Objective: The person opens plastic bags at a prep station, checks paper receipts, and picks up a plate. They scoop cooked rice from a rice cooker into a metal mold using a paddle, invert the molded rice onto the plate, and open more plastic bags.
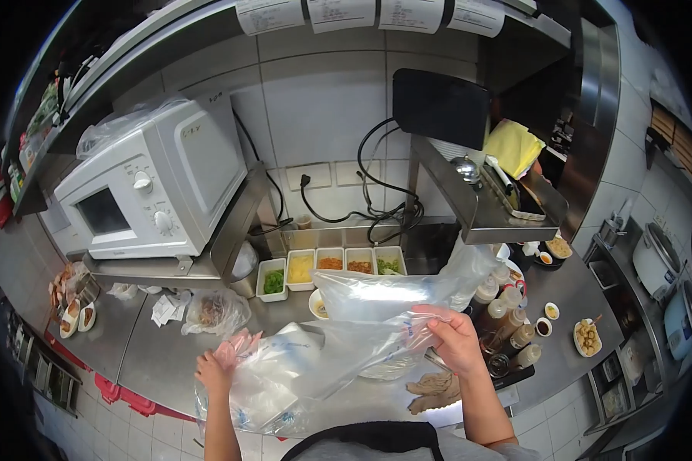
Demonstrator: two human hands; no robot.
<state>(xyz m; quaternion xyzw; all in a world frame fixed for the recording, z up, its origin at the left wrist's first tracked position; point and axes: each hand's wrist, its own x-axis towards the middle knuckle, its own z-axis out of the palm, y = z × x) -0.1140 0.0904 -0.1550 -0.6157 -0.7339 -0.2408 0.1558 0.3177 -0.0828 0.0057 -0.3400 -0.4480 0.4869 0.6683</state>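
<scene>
A large clear plastic bag (346,346) with faint blue print stretches between my two hands above the steel counter. My right hand (455,339) pinches its upper right part between thumb and fingers. At the lower left, my left hand (214,373) is closed on the bag's other side, where a crumpled pinkish piece of film (237,347) shows by the fingers. A pale, flat shape shows through the plastic near my left hand; I cannot tell what it is. Below my right hand a brown cloth (434,390) lies on the counter.
Small tubs of chopped food (331,259) line the back. Sauce bottles (507,315) stand at right, near a bowl of food (588,338). A microwave (142,184) sits on a raised shelf at left, above a knotted bag (215,311). Another shelf (507,233) overhangs at right.
</scene>
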